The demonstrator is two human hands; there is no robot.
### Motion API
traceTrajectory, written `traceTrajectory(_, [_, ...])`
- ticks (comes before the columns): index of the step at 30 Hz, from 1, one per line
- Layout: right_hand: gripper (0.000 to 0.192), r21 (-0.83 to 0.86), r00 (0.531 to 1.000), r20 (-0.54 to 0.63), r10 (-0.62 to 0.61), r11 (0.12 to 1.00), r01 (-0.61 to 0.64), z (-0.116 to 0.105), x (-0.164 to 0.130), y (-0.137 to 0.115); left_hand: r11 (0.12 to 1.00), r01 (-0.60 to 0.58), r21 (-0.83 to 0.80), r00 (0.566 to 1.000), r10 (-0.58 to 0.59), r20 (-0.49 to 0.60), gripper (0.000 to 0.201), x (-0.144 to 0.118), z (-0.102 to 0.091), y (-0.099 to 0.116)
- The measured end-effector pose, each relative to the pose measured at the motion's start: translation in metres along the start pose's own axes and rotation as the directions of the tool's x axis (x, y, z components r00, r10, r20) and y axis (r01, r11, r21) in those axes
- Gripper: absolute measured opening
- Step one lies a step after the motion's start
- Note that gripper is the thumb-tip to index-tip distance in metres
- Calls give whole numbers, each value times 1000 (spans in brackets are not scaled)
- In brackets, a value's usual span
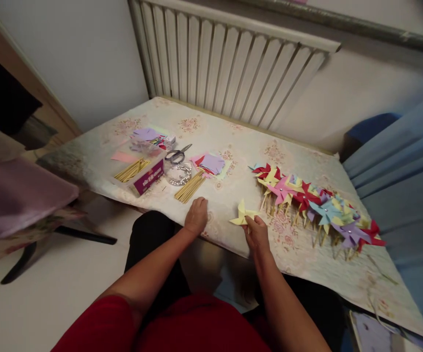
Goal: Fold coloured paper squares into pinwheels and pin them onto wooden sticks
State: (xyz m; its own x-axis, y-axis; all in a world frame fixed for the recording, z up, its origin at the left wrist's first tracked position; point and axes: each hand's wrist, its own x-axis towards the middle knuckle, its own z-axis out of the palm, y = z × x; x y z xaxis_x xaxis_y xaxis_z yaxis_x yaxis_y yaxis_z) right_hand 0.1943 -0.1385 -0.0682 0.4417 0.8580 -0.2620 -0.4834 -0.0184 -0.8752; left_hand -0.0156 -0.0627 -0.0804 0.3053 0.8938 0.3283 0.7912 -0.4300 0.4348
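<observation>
Yellow pinwheel (241, 215) in right hand (257, 233)

The scene is lit dimly and warmly from above, with soft shadows cast under the desk (233, 146). Slight blur is seen throughout. Edges are bent by wide-angle distortion, and the corners are darkened.

pinwheel (241, 215): matt paper | sticks (190, 188): wood | tablecloth (233, 146): glossy, smooth
</observation>
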Motion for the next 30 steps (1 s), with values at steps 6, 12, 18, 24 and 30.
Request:
traceTrajectory(6, [29, 10, 999, 23, -28, 1000, 28, -15, -4, 3, 962, 190, 196, 981, -192, -11, 44, 2, 0, 5])
traceTrajectory(12, [34, 18, 996, 31, -84, 996, 83, -16, -2, 8, 945, 232, 230, 971, -240, 11, 51, 4, -3, 12])
traceTrajectory(18, [35, -29, 994, 27, -102, 994, 103, -14, -3, 6, 931, 274, 241, 955, -293, 47, 50, 6, -9, 18])
traceTrajectory(24, [38, -48, 993, 25, -118, 992, 119, -13, -2, 6, 927, 272, 260, 956, -292, 41, 40, 8, -12, 21])
traceTrajectory(30, [32, -44, 993, 30, -112, 993, 113, -13, 0, 7, 927, 255, 273, 962, -271, 22, 36, 9, -11, 20])
